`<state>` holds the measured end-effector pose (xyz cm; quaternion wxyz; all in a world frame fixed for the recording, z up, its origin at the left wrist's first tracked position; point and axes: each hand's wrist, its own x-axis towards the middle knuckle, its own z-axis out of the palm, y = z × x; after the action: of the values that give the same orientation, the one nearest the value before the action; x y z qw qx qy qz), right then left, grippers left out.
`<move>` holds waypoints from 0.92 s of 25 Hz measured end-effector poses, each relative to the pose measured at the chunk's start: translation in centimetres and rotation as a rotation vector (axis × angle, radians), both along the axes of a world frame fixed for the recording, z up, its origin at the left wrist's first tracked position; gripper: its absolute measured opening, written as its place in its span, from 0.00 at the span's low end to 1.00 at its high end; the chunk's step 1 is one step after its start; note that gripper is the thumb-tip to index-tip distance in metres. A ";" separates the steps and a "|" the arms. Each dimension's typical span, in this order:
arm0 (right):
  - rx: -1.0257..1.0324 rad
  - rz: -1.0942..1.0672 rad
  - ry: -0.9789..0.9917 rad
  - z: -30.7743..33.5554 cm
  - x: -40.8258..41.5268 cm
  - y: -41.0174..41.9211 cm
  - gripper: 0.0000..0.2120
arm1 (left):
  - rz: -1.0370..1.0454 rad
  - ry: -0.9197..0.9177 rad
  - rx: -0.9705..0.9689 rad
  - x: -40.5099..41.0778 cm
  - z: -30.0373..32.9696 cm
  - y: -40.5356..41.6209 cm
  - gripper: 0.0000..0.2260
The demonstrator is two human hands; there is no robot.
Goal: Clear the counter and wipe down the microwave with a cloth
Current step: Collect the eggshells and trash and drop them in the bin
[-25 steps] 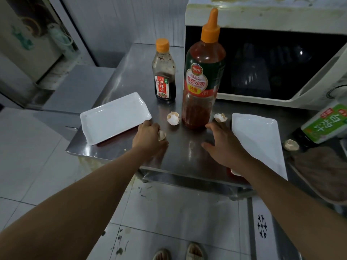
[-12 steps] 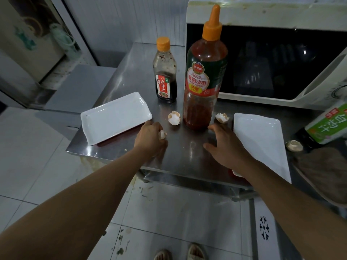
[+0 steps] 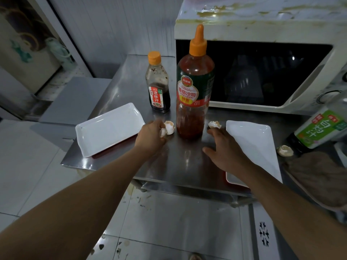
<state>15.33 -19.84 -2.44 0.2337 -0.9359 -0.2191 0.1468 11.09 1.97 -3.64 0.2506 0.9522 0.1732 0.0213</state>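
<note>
Pale eggshell [image 3: 163, 132] shows between the curled fingers of the left hand [image 3: 151, 136], which holds that fragment while touching a second eggshell half [image 3: 170, 127] lying on the steel worktop [image 3: 184, 162] just left of the big ketchup bottle [image 3: 194, 87]. The right hand [image 3: 224, 150] lies spread and relaxed on the steel, holding nothing, its fingertips reaching a third eggshell piece [image 3: 214, 124] just right of that bottle; its outer edge overlaps the right-hand white tray [image 3: 251, 145]. The two hands are apart, one on either side of the ketchup bottle.

Behind the left hand stands a smaller dark sauce bottle [image 3: 158, 85] with an orange cap, near the ketchup bottle but not touching it. To the left a second white rectangular tray [image 3: 109, 128] sits angled at the worktop's corner, with a reddish edge showing beneath it. The microwave [image 3: 262, 30] stands at the back right, close behind the ketchup bottle, its white top streaked with yellowish-brown stains and its dark door closed. Farther right a green-labelled bottle [image 3: 319, 130] leans into view, with another eggshell [image 3: 285, 150] beside its base. A brown cloth [image 3: 315, 177] lies just in front of that shell, at the right edge.
</note>
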 end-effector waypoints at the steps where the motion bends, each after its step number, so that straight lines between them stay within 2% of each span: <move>1: 0.000 -0.005 -0.002 0.0 0.1 0.0 0.28 | 0.003 -0.013 -0.002 0.5 0.1 -0.1 0.13; 10: 0.046 -0.035 -0.040 0.2 1.6 -0.8 0.25 | -0.001 -0.080 0.011 4.1 -1.0 -0.6 0.10; 23: 0.080 -0.074 -0.042 -0.3 2.3 -1.1 0.24 | -0.023 -0.059 0.025 4.0 -2.5 0.2 0.21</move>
<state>17.59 -20.95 -2.72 0.2717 -0.9361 -0.1949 0.1094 15.10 2.14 -6.12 0.2438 0.9562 0.1545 0.0487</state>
